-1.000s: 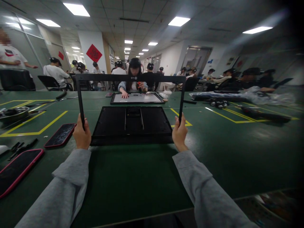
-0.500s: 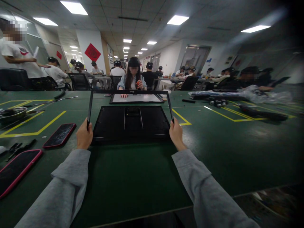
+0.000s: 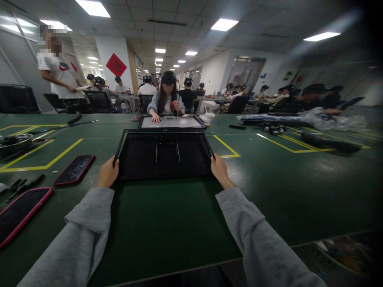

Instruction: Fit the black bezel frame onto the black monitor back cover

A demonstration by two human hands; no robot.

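Observation:
A thin black rectangular frame (image 3: 163,130) lies nearly flat over a black monitor back panel (image 3: 164,157) on the green table (image 3: 167,223). My left hand (image 3: 107,172) is closed on the frame's left side bar near its lower end. My right hand (image 3: 219,170) is closed on the right side bar. Both arms wear grey sleeves. The frame's far bar runs along the panel's far edge.
Two red-edged phones (image 3: 74,169) (image 3: 20,211) lie at the left with small black tools (image 3: 20,185) and a metal bowl (image 3: 14,140). Yellow floor-tape lines mark the table. A person (image 3: 166,99) across works on a white-faced panel (image 3: 172,122). Another person (image 3: 60,71) stands far left.
The frame stood upright in my hands a second ago; it has tilted away and down until it lies almost flat on the black panel. The standing person at the left came nearer.

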